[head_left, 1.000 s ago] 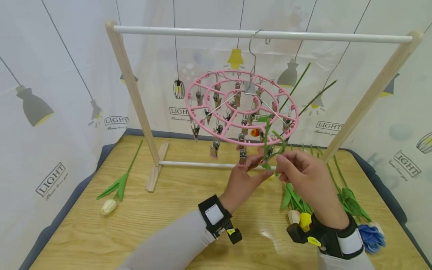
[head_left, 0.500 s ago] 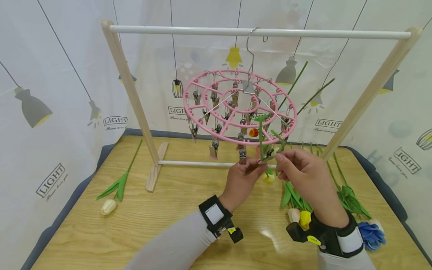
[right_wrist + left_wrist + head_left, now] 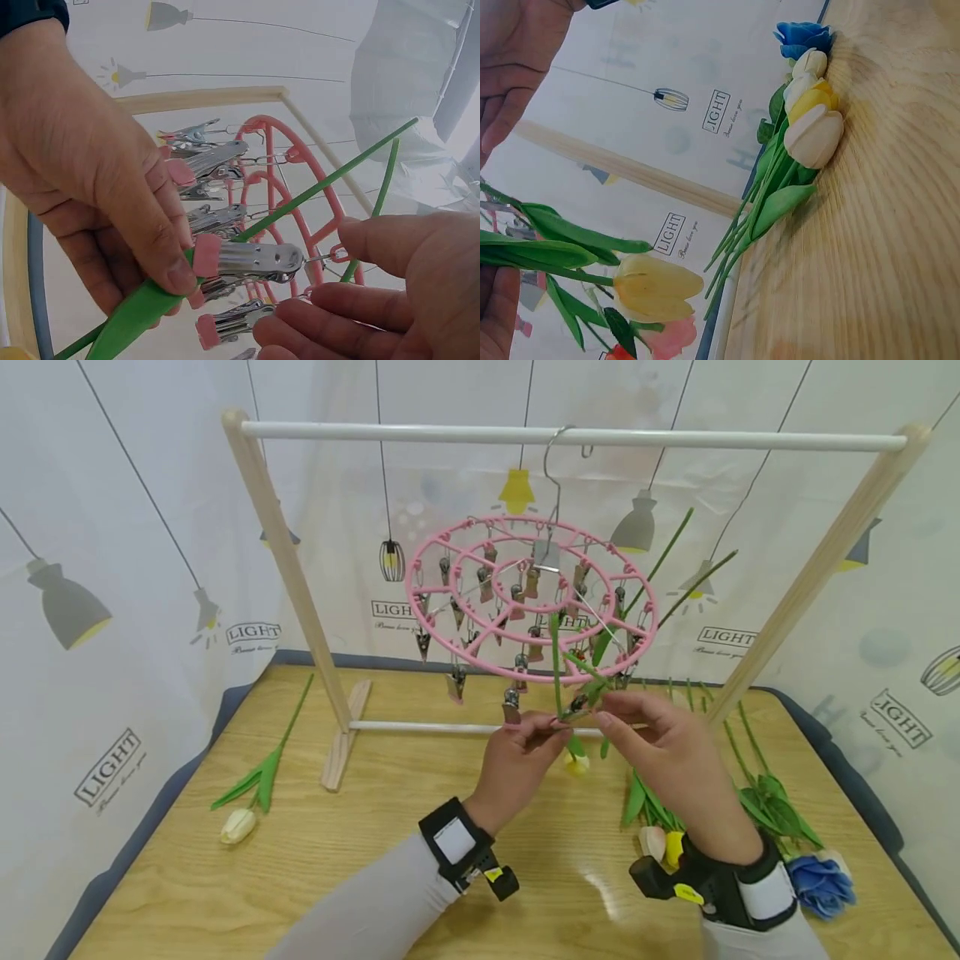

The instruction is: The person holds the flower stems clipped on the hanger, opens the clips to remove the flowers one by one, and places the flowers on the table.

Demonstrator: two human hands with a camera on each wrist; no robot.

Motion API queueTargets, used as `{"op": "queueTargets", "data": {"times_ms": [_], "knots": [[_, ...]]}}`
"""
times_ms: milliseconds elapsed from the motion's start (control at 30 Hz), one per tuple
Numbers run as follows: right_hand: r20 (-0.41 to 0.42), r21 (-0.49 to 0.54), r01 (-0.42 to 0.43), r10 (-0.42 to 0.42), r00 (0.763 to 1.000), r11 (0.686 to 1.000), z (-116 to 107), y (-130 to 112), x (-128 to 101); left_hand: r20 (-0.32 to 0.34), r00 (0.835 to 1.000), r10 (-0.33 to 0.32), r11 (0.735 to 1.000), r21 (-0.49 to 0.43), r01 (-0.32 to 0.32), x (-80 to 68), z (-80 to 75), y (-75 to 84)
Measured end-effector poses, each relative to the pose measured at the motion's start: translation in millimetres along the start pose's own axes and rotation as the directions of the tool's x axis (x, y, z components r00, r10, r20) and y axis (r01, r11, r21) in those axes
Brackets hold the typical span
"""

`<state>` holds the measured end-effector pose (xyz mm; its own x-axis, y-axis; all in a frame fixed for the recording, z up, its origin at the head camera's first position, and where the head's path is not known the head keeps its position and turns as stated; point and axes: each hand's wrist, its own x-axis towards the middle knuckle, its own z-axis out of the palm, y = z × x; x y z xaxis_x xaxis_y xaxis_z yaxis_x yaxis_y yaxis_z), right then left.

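Note:
My left hand pinches the green stem of a pale yellow tulip beside a metal clip with pink tips. The tulip hangs head down, and its stem passes up by the pink round hanger. Just to the right, my right hand has its fingers loosely extended around the clip. In the right wrist view its thumb lies near the clip's hook, and nothing is pinched. Whether the clip grips the stem is hard to tell.
The hanger hooks onto a white rail on a wooden stand. Several clips dangle from it, and a pink flower shows beyond the tulip. A white tulip lies at left; a blue rose and several tulips lie at right.
The hanger has turned slightly, and both hands have shifted left with the tulip and clip. My right fingers have loosened from their pinch.

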<state>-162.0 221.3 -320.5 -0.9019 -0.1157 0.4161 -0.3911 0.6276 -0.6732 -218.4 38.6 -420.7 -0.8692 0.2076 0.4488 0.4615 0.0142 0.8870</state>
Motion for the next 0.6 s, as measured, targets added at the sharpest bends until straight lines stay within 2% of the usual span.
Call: {"op": "queueTargets", "data": {"times_ms": [133,267,367,467,600], "knots": [[0.058,0.014,0.009,-0.009,0.998,1.0,7,-2,1,0.004,1.0,-0.011,1.0,-0.001,0.011,-4.1,-9.8,-0.6],[0.09,0.03,0.016,-0.019,0.996,0.999,17,-4,0,-0.012,1.0,0.017,1.0,-0.001,-0.017,-8.1,-18.6,-0.9],[0.104,0.069,0.055,-0.062,0.993,0.996,29,-2,0,-0.019,0.999,0.049,0.999,-0.002,-0.049,-10.5,-24.0,-0.6],[0.085,0.128,0.114,-0.125,0.988,0.985,43,0,0,-0.019,0.998,0.066,0.998,-0.01,-0.066,-13.1,-28.6,-0.4],[0.004,0.186,0.176,-0.18,0.984,0.967,62,2,1,-0.027,0.997,0.07,0.997,-0.012,-0.07,-16.4,-34.4,0.1]]}}
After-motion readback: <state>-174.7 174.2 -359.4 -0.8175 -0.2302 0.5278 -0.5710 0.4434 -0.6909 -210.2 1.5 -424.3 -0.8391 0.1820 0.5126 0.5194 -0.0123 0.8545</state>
